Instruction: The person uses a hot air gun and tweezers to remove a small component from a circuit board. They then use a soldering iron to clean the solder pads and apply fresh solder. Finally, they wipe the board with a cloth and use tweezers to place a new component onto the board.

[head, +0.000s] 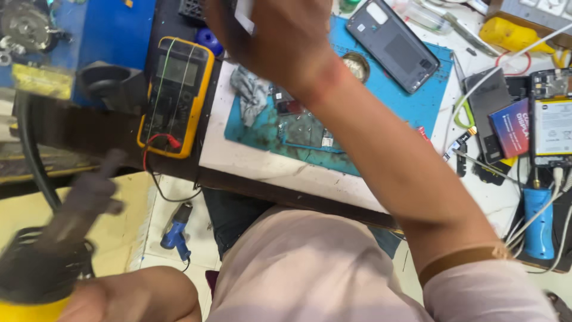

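My right hand reaches over the workbench's far side, seen from the back, fingers curled on a small white piece at the frame's top edge. Below it lies a blue work mat with an opened phone body and a crumpled grey cloth. My left hand is low at the bottom left. It grips a blurred black and yellow hot-air tool, its dark nozzle pointing up and to the right. How its fingers sit is hidden.
A yellow multimeter with a red lead sits left of the mat. A grey phone back cover lies at the mat's far end. Phone parts, a battery, cables and a blue tool crowd the right. Another blue-handled tool lies on the floor.
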